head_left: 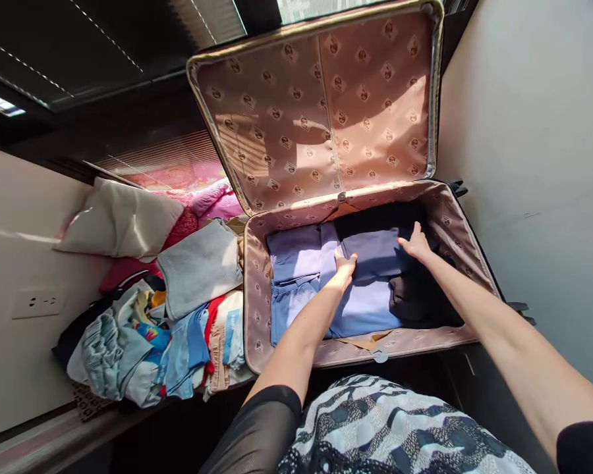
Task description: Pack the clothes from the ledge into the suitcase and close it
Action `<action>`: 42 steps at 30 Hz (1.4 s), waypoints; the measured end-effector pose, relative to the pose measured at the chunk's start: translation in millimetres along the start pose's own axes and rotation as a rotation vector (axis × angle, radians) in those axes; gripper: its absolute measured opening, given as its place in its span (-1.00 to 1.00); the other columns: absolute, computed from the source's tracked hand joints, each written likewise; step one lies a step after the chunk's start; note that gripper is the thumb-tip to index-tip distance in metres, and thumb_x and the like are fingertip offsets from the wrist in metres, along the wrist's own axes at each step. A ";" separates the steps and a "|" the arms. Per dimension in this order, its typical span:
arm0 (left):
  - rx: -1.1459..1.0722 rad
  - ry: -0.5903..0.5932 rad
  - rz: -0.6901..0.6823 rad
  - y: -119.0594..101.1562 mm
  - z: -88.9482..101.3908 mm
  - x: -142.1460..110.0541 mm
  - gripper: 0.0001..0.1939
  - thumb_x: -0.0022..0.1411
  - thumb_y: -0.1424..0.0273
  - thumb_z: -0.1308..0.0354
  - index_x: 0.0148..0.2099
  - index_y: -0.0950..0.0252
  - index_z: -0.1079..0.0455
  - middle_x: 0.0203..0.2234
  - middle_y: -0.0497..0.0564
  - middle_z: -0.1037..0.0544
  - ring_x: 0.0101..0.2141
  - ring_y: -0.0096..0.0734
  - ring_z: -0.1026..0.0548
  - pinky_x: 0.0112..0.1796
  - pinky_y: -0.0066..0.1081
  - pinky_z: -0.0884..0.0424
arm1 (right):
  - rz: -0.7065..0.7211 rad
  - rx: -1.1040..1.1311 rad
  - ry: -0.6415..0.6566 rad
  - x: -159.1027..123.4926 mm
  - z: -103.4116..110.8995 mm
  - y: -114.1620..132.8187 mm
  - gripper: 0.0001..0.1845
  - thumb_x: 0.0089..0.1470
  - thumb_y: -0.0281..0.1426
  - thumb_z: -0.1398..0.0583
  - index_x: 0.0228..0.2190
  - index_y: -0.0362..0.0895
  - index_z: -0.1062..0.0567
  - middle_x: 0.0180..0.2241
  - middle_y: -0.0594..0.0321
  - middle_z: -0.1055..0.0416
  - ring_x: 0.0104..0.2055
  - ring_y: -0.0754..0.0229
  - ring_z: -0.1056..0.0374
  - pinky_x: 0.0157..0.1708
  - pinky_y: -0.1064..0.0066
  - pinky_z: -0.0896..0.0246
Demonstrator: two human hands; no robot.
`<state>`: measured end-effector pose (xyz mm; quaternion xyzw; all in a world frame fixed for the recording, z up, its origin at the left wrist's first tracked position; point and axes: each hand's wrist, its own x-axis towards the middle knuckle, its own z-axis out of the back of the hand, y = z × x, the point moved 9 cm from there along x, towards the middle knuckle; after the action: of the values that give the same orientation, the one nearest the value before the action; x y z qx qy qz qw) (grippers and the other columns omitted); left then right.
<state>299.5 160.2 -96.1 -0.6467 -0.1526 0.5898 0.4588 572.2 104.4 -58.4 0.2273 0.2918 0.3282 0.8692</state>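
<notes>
An open suitcase [257, 289] with beige patterned lining lies in front of me, its lid [321, 105] propped up. Inside lie folded blue and lavender clothes [296, 263] on the left and dark clothes [415, 296] on the right. A folded dark blue garment [375, 253] rests on top in the middle. My left hand [344, 266] presses flat on its left edge, fingers stretched out. My right hand [415, 242] lies flat on its right end, fingers spread. Neither hand grips anything.
Left of the suitcase a pile of folded clothes [178, 342] lies on the bed, with a grey folded piece [200, 266] on top. A white pillow [121, 220] and pink bedding [212, 197] sit behind. A wall [534, 164] stands close on the right.
</notes>
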 end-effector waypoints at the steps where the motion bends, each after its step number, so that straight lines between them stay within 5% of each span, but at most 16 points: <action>1: 0.087 -0.081 0.002 3.7 2.4 2.7 0.05 0.41 0.27 -0.29 0.71 0.30 0.22 0.60 0.43 -0.12 0.59 0.17 -0.11 0.51 0.04 -0.14 | 0.043 -0.154 -0.024 -1.9 -7.3 2.7 0.03 0.24 -0.12 -0.33 0.55 -0.25 -0.17 0.53 -0.46 -0.09 0.56 -0.52 -0.09 0.43 -0.40 -0.09; 4: 0.480 -0.164 -0.204 -8.9 -8.8 2.1 0.05 0.40 0.23 -0.37 0.73 0.21 0.07 0.67 0.35 0.07 0.64 0.34 0.18 0.56 0.22 0.16 | 0.363 -0.406 -0.043 -12.0 -35.3 31.2 -0.07 0.32 -0.10 -0.28 0.58 -0.07 -0.21 0.65 -0.25 0.18 0.65 -0.54 0.25 0.46 -0.47 0.08; 7: 0.768 0.044 -0.482 -13.7 -49.2 -0.8 0.08 0.21 0.10 -0.57 0.65 0.09 -0.23 0.69 0.25 0.14 0.63 0.54 0.36 0.52 0.47 0.37 | 0.540 -0.470 -0.055 -12.6 -58.0 40.7 -0.18 0.38 -0.04 -0.22 0.53 -0.03 -0.33 0.64 -0.25 0.12 0.62 -0.61 0.23 0.39 -0.56 0.06; 13: 0.910 0.133 -0.513 13.6 -72.5 34.8 0.07 0.25 -0.12 -0.45 0.67 -0.04 -0.18 0.69 0.14 0.19 0.63 0.49 0.38 0.47 0.65 0.27 | 0.482 -0.448 -0.060 30.5 -90.5 7.9 -0.21 0.39 0.05 -0.06 0.48 0.00 -0.43 0.63 -0.32 0.19 0.61 -0.75 0.24 0.32 -0.71 0.15; 18: 0.882 0.216 -0.398 3.6 -64.1 26.5 0.03 0.04 -0.03 -0.58 0.54 -0.16 -0.40 0.66 0.00 -0.03 0.65 0.23 0.18 0.52 0.19 -0.11 | 0.361 -0.401 0.069 52.1 -90.3 2.4 -0.06 0.20 0.26 -0.02 0.43 0.13 -0.48 0.61 -0.38 0.14 0.61 -0.81 0.26 0.29 -0.73 0.26; 20: 0.739 0.234 -0.497 -22.0 -30.9 -2.0 -0.14 0.08 0.05 -0.57 0.44 -0.25 -0.52 0.58 -0.02 -0.27 0.60 0.09 -0.10 0.47 -0.02 -0.26 | 0.293 -0.398 0.082 49.6 -81.1 6.2 0.04 0.07 0.33 -0.02 0.43 0.15 -0.47 0.57 -0.40 0.05 0.60 -0.84 0.22 0.30 -0.72 0.25; 22: 0.561 0.189 -0.656 -53.3 36.9 -41.5 -0.33 0.25 0.10 -0.48 0.40 -0.21 -0.58 0.46 0.04 -0.47 0.49 0.01 -0.36 0.43 -0.13 -0.36 | 0.294 -0.362 0.045 34.3 -70.5 16.7 0.07 -0.01 0.33 -0.04 0.45 0.23 -0.42 0.52 -0.38 -0.09 0.58 -0.82 0.11 0.28 -0.72 0.19; 24: 0.454 -0.024 -0.732 -75.0 143.7 -81.1 -0.43 0.38 0.16 -0.36 0.40 0.02 -0.60 0.34 0.19 -0.57 0.43 0.11 -0.43 0.47 -0.03 -0.33 | 0.325 -0.312 0.014 5.7 -65.3 27.9 0.05 -0.02 0.32 -0.06 0.46 0.35 -0.35 0.47 -0.35 -0.20 0.55 -0.77 -0.01 0.25 -0.72 0.08; 27: 0.442 -0.540 -0.472 -63.8 335.0 -131.3 -0.45 0.44 0.34 -0.24 0.42 0.26 -0.53 0.32 0.32 -0.54 0.40 0.17 -0.42 0.47 0.06 -0.27 | 0.366 -0.263 0.044 -52.3 -75.4 42.8 0.05 0.01 0.25 -0.06 0.47 0.20 -0.35 0.40 -0.41 -0.30 0.48 -0.76 -0.17 0.23 -0.69 -0.11; 29: 0.564 -0.669 -0.244 -40.2 426.4 -154.4 -0.31 0.35 0.44 -0.30 0.50 0.34 -0.41 0.46 0.37 -0.38 0.48 0.24 -0.29 0.51 0.06 -0.17 | 0.447 -0.212 0.090 -92.8 -90.6 59.6 -0.01 0.00 0.18 -0.09 0.39 0.10 -0.43 0.30 -0.37 -0.43 0.45 -0.71 -0.26 0.25 -0.63 -0.23; 30: 0.660 -0.625 -0.176 -29.1 453.3 -158.1 -0.22 0.29 0.48 -0.33 0.53 0.35 -0.36 0.52 0.38 -0.30 0.54 0.25 -0.18 0.53 0.06 -0.08 | 0.490 -0.184 0.118 -110.9 -99.5 69.4 -0.07 -0.01 0.15 -0.11 0.33 0.08 -0.48 0.24 -0.33 -0.50 0.42 -0.67 -0.31 0.25 -0.58 -0.29; 32: 0.831 -0.454 -0.107 -8.6 479.2 -155.2 -0.07 0.19 0.54 -0.36 0.59 0.34 -0.27 0.60 0.34 -0.17 0.60 0.23 -0.01 0.56 0.06 0.09 | 0.535 -0.152 0.179 -139.4 -117.3 88.3 -0.16 -0.04 0.12 -0.14 0.20 0.05 -0.55 0.14 -0.26 -0.57 0.31 -0.58 -0.45 0.24 -0.47 -0.39; 34: 0.923 -0.315 -0.093 4.9 483.6 -146.8 0.02 0.14 0.55 -0.38 0.62 0.29 -0.21 0.64 0.30 -0.09 0.62 0.21 0.08 0.56 0.05 0.16 | 0.533 -0.146 0.220 -157.7 -131.7 105.4 -0.18 -0.07 0.12 -0.15 0.12 -0.05 -0.57 0.12 -0.26 -0.58 0.13 -0.47 -0.57 0.18 -0.37 -0.49; 37: 0.919 -0.276 -0.110 6.8 481.4 -134.2 0.08 0.11 0.58 -0.39 0.65 0.27 -0.17 0.64 0.32 -0.05 0.61 0.30 0.05 0.53 0.10 0.11 | 0.547 -0.127 0.224 -175.8 -142.3 131.1 -0.19 -0.08 0.10 -0.17 0.06 -0.15 -0.58 0.14 -0.30 -0.56 -0.05 -0.29 -0.62 0.08 -0.22 -0.57; 42: 0.879 -0.261 -0.154 -2.6 487.0 -121.5 -0.06 0.19 0.54 -0.33 0.60 0.26 -0.29 0.54 0.37 -0.28 0.51 0.36 -0.20 0.49 0.14 -0.02 | 0.576 -0.097 0.192 -196.9 -141.5 159.6 -0.29 -0.03 0.04 -0.20 0.04 -0.13 -0.60 0.13 -0.23 -0.59 -0.14 -0.14 -0.63 -0.04 -0.02 -0.58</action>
<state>-170.7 273.2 38.5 -0.2981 0.0078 0.6394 0.7087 288.5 103.5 3.0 0.2269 0.2805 0.5945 0.7186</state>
